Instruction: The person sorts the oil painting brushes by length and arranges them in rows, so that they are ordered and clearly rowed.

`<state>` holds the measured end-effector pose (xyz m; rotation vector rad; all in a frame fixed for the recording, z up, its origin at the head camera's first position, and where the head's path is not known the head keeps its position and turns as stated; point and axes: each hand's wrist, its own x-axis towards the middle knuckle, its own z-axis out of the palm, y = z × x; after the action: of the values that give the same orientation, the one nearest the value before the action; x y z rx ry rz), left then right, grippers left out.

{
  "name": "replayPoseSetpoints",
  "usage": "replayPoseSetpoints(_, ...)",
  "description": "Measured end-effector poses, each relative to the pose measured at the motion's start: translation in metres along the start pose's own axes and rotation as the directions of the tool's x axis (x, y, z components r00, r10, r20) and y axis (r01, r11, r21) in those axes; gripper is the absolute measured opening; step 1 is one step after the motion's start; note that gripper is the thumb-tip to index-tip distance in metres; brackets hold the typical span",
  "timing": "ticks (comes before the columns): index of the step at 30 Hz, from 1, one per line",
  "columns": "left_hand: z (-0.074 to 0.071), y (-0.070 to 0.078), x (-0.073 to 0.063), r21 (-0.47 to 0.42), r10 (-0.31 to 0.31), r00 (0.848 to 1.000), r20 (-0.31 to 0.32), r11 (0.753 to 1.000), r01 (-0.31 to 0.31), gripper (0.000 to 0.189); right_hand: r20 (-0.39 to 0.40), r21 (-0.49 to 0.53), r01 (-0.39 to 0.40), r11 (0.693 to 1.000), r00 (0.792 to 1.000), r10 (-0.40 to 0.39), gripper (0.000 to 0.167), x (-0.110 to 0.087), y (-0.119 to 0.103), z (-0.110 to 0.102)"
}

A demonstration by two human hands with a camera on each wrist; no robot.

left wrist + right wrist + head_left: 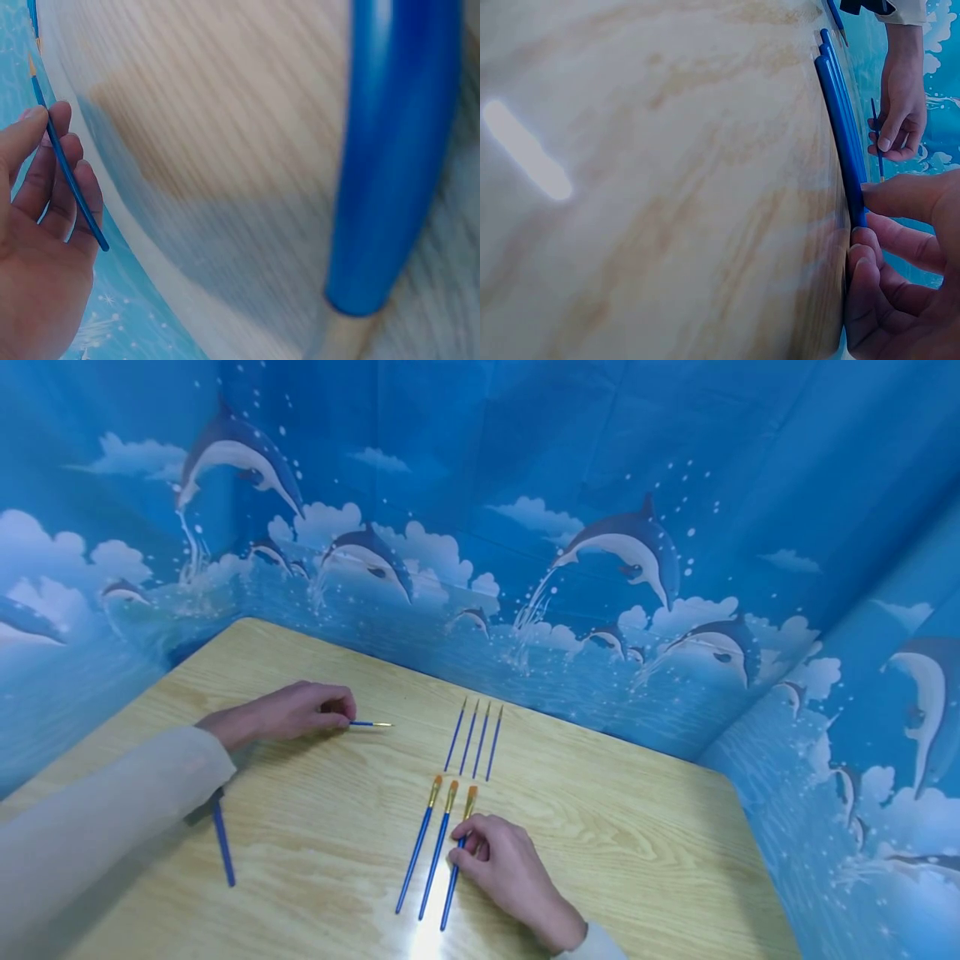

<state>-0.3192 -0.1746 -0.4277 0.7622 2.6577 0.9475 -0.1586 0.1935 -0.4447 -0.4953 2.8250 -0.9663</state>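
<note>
My left hand (296,710) pinches a thin blue paintbrush (363,723) over the left part of the table, its tip pointing right. In the left wrist view that brush (73,180) runs across the fingers, held by thumb and forefinger. My right hand (512,865) holds the rightmost of three flat paintbrushes (451,893) between thumb and fingers, partly covering its handle. Two more flat paintbrushes with orange bristles, a left one (417,852) and a middle one (438,856), lie beside it, roughly parallel. Behind them lies a row of several thin paintbrushes (480,743), tips away from me.
Under my left sleeve lies another blue brush (223,843), its far end hidden; a blue handle (394,150) looms close in the left wrist view. The wooden table (615,827) ends at a blue dolphin-print curtain (450,460) at the back and sides.
</note>
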Motion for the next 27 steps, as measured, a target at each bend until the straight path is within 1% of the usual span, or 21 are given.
replayPoseSetpoints(8, 0.001, 0.006, 0.004, -0.016, 0.023, 0.999, 0.023, 1.0, -0.022, 0.011, 0.002, -0.005, -0.012, 1.0, 1.0, 0.012, 0.015, 0.0, -0.002, 0.0)
replayPoseSetpoints(12, 0.003, 0.01, 0.01, -0.022, 0.004, 0.999, 0.036, 1.0, -0.003, 0.016, 0.004, -0.005, -0.014, 1.0, 1.0, 0.014, 0.015, 0.0, -0.003, 0.0)
replayPoseSetpoints(16, 0.006, 0.015, 0.016, -0.048, -0.027, 0.999, 0.045, 0.998, 0.029, 0.019, 0.004, -0.004, -0.014, 1.0, 1.0, 0.014, 0.015, 0.0, -0.003, 0.0)
replayPoseSetpoints(21, 0.011, 0.021, 0.023, -0.109, -0.062, 0.996, 0.064, 0.992, 0.068, 0.023, -0.001, 0.0, -0.005, 1.0, 1.0, 0.005, 0.015, 0.0, -0.002, 0.001)
replayPoseSetpoints(27, 0.018, 0.035, 0.029, -0.222, -0.082, 0.994, 0.078, 0.97, 0.097, 0.033, -0.009, 0.018, 0.013, 1.0, 1.0, -0.013, 0.016, -0.003, -0.002, 0.001)
